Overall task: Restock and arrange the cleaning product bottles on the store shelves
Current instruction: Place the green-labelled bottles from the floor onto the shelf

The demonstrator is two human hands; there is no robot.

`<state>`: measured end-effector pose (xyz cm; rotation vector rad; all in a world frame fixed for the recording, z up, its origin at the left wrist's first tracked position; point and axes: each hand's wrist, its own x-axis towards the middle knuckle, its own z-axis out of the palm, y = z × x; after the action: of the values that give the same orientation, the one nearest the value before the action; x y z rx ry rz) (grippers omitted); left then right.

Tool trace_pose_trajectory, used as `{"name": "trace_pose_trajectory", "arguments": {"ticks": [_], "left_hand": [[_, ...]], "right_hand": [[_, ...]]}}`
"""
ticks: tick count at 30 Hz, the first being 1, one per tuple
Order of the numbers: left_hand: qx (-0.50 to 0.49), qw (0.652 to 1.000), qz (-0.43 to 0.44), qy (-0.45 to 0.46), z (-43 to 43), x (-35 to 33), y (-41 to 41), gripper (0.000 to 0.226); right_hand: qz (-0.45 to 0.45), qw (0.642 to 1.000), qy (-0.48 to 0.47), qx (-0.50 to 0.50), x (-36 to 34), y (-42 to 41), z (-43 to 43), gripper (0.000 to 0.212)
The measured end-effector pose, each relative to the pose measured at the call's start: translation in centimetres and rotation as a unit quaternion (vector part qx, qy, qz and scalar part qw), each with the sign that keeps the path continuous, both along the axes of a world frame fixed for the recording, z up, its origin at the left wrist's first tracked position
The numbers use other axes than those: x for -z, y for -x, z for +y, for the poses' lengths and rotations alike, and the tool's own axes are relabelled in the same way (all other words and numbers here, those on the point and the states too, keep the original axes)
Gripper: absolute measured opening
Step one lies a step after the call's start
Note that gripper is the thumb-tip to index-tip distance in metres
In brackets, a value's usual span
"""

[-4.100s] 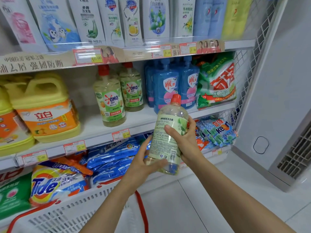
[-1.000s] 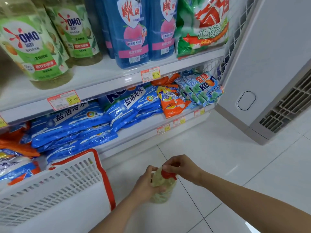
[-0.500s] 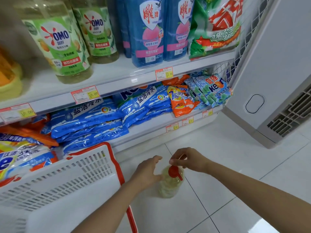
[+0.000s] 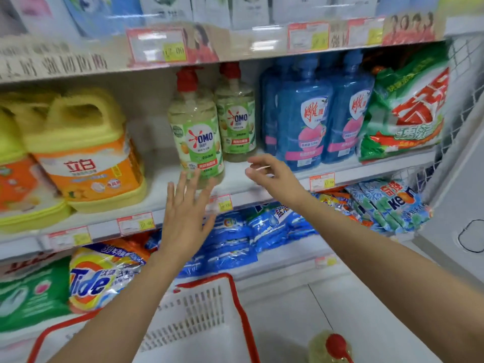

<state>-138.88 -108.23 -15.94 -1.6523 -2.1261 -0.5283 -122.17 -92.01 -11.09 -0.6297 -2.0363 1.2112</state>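
Two OMO bottles with red pump caps stand on the middle shelf [image 4: 262, 187], a front one [image 4: 197, 132] and one [image 4: 237, 119] behind it to the right. My left hand [image 4: 184, 213] is raised just below the front bottle, fingers straight and spread, holding nothing. My right hand [image 4: 272, 176] hovers to the right of that bottle, fingers loosely bent and empty. A pale yellow bottle with a red cap [image 4: 331, 347] stands on the floor at the bottom edge, clear of both hands.
Yellow-orange jugs [image 4: 83, 153] fill the shelf's left, blue bottles [image 4: 303, 119] and a green bag [image 4: 408, 111] its right. Detergent bags [image 4: 235, 237] lie on the shelf below. A white basket with red rim [image 4: 199, 318] sits on the floor beside the floor bottle.
Both hands let go of the red-capped bottle, which stays on the floor, and rose to the middle shelf near the OMO bottles. The view tilted up.
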Motion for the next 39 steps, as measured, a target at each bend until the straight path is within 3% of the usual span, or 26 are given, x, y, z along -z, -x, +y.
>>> {"name": "trace_pose_trajectory", "arguments": {"ticks": [6,10,14,17,20,24,26,28,30,33,36,39], "left_hand": [[-0.033,0.998,-0.019,0.043,0.1,1.9,2.8,0.075],[-0.034,0.999,-0.016,0.030,-0.7,2.1,3.9,0.071],[-0.032,0.998,-0.043,0.044,-1.1,1.8,4.0,0.070],[-0.014,0.996,-0.065,0.051,-1.4,1.4,3.9,0.069],[-0.011,0.996,-0.074,0.049,-1.7,1.3,4.2,0.070],[-0.004,0.987,-0.160,0.003,-1.9,0.6,3.2,0.074],[0.017,0.950,-0.305,-0.055,-2.2,-0.7,1.7,0.079],[0.063,0.887,-0.444,-0.110,-2.3,-2.2,0.1,0.080],[0.114,0.829,-0.529,-0.145,-2.4,-3.5,-1.5,0.074],[0.151,0.756,-0.607,-0.192,-2.5,-4.4,-3.9,0.065],[0.144,0.726,-0.632,-0.230,-3.3,-4.3,-6.6,0.061],[0.117,0.699,-0.664,-0.238,-4.2,-3.8,-8.6,0.045]], "right_hand": [[-0.030,0.992,0.082,-0.086,-1.7,8.6,1.4,0.071],[-0.012,0.992,0.102,-0.074,-1.2,11.8,1.2,0.072],[0.059,0.994,0.093,-0.023,0.1,12.4,0.7,0.060],[0.108,0.993,0.027,0.036,0.4,12.2,-0.1,0.067],[0.072,0.987,-0.106,0.097,-0.8,11.3,0.3,0.088],[0.063,0.975,-0.187,0.097,-2.1,8.9,-0.5,0.086],[0.070,0.974,-0.194,0.096,-2.4,7.8,-1.4,0.087],[0.081,0.976,-0.178,0.093,-2.6,6.5,-2.3,0.089],[0.092,0.986,-0.110,0.087,-2.7,5.2,-3.7,0.088],[0.110,0.993,0.008,0.040,-2.3,3.1,-6.4,0.068],[0.106,0.988,0.113,-0.001,-2.0,0.2,-8.1,0.039],[0.048,0.983,0.174,-0.035,-1.6,-3.4,-8.0,0.048]]}}
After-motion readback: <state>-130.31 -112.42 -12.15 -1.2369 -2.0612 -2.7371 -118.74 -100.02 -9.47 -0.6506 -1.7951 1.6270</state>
